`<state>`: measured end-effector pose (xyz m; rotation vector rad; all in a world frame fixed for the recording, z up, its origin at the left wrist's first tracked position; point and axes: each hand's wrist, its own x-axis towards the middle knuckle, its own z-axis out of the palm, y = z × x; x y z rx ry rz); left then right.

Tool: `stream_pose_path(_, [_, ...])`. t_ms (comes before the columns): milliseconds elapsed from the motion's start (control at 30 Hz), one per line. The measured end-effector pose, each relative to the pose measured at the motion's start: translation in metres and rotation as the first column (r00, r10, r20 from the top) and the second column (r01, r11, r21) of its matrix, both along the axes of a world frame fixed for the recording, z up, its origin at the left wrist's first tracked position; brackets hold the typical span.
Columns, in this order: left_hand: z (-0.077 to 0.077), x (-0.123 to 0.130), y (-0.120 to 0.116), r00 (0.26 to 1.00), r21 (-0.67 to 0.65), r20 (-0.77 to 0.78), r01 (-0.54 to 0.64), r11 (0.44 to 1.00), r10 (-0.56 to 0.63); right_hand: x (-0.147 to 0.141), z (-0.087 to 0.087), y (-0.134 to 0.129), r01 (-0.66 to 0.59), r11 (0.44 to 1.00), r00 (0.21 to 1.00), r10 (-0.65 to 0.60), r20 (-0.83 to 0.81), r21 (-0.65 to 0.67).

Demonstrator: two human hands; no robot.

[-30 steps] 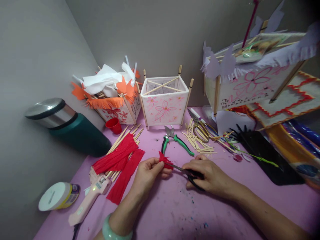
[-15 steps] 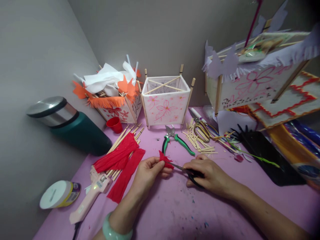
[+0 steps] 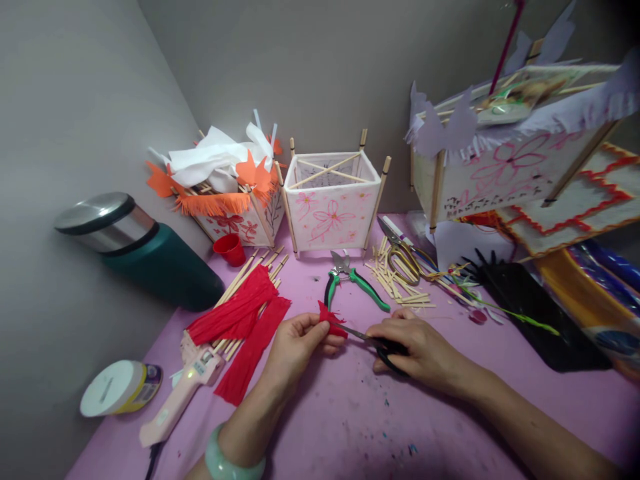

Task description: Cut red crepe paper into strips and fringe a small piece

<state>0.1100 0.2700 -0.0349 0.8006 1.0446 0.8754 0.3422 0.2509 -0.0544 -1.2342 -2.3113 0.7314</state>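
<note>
Between its thumb and fingers my left hand (image 3: 300, 343) pinches a small piece of red paper (image 3: 327, 319). Black-handled scissors (image 3: 389, 350) are in my right hand (image 3: 420, 350), their blades reaching left onto the red paper. Just behind the hands lie green-handled pruning shears (image 3: 350, 280), open on the purple table (image 3: 360, 433). Red crepe strips (image 3: 253, 350) lie left of my left hand, one bundle (image 3: 233, 307) resting across wooden sticks (image 3: 275, 263).
A pink glue gun (image 3: 183, 400), a tub (image 3: 120, 389) and a teal bottle (image 3: 160, 267) are at the left. Decorated lanterns (image 3: 330, 217) stand behind. Cut stick pieces (image 3: 393, 280), gold-handled scissors (image 3: 404, 261) and a black tray-like object (image 3: 545, 320) lie right.
</note>
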Motion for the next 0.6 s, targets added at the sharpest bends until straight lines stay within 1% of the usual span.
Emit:
stream_pose_path(167, [0.000,-0.001,0.002,1.000,0.005,0.005,-0.008,1.000,0.008,0.000,0.001,0.000,0.008,1.000,1.000,-0.008,-0.005,-0.003])
stream_pose_path(400, [0.006,-0.004,0.006,0.997,0.004,-0.012,-0.081,0.997,0.081,-0.001,0.015,-0.001,0.024,0.997,1.000,-0.024,0.004,-0.075])
stream_pose_path(600, [0.006,-0.006,0.007,0.993,0.011,0.000,-0.116,0.993,0.116,-0.002,0.017,0.000,0.020,0.995,1.000,-0.018,0.024,-0.095])
